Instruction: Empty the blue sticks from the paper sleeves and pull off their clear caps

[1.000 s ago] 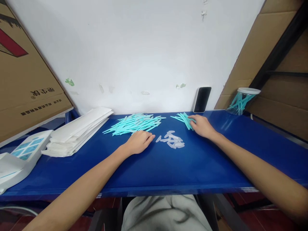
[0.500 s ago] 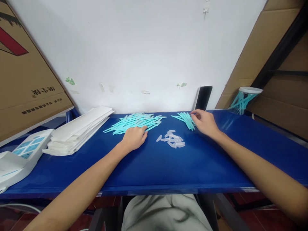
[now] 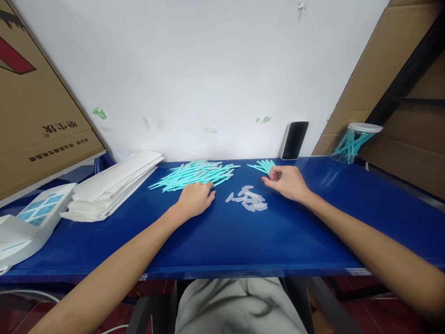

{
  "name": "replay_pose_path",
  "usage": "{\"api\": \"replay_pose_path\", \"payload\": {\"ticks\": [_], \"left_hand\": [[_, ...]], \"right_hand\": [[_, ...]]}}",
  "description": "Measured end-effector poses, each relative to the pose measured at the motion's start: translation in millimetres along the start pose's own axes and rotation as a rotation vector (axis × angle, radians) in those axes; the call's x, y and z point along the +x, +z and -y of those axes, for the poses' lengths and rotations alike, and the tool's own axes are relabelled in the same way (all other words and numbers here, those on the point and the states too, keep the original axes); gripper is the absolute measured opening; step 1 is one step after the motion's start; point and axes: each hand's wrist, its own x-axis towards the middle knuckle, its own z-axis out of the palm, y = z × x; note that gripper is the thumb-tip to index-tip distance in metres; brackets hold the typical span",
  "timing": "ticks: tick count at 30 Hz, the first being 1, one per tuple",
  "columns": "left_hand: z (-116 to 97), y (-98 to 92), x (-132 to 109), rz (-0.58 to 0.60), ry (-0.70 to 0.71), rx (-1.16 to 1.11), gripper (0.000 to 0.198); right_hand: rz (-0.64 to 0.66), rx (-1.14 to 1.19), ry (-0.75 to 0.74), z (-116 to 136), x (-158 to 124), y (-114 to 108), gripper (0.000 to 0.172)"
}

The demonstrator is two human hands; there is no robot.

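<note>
My left hand (image 3: pixel 195 199) rests at the near edge of a large loose pile of thin teal plastic sticks (image 3: pixel 194 174). Its fingers are curled in, and what they hold, if anything, is hidden behind the hand. A smaller fan of the same teal sticks (image 3: pixel 261 166) lies to the right, its right end partly covered by my right hand (image 3: pixel 285 181). That hand is open, thumb and forefinger apart, with nothing visible between them. Between the hands and nearer to me, several small translucent whitish strips (image 3: pixel 251 200) lie in a scattered heap on the blue table (image 3: pixel 222 246).
A stack of white paper sleeves (image 3: pixel 114 183) lies left of the large pile, beside a white device with blue panels (image 3: pixel 43 208). A black-faced phone (image 3: pixel 295 140) leans on the wall. A white-lidded clear jar (image 3: pixel 352 144) holds teal sticks at the far right. A cardboard box (image 3: pixel 41 102) stands left.
My right hand has moved slightly toward me and to the left, off the right side of the small fan of sticks, with its thumb now extended. My left hand has hardly moved.
</note>
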Motion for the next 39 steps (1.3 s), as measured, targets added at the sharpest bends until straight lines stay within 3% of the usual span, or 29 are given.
{"api": "replay_pose_path", "payload": {"ticks": [5,13,18,22,26,29,32,36,39], "left_hand": [[-3,-2.2,-2,-0.004,0.034,-0.113,0.034],[-1,-0.7,-6,0.049,0.095,-0.261,0.037],[-1,-4.0,-5,0.044,0.038,-0.236,0.026],[9,-13.9,-6,0.109,-0.029,-0.212,0.018],[17,-15.0,-7,0.172,0.051,-0.272,0.019],[11,-10.7,-4,0.116,0.071,-0.325,0.024],[-4,-10.2,-2,0.003,0.061,-0.547,0.024],[-23,-14.4,-6,-0.149,0.168,-0.809,0.026],[-31,-11.5,-9,-0.119,0.236,-0.916,0.031]], "right_hand": [[-0.008,0.073,-0.045,3,-4,1,0.038],[0.149,0.106,-0.149,11,-6,5,0.039],[0.195,0.138,-0.179,17,-9,3,0.039],[0.215,0.146,-0.21,18,-10,5,0.037],[0.17,0.126,-0.248,17,-9,6,0.036],[0.138,0.124,-0.259,17,-8,5,0.039],[0.151,0.166,-0.194,24,-12,2,0.049],[0.3,0.355,-0.144,47,-24,-1,0.048],[0.432,0.534,-0.123,65,-34,1,0.041]]}}
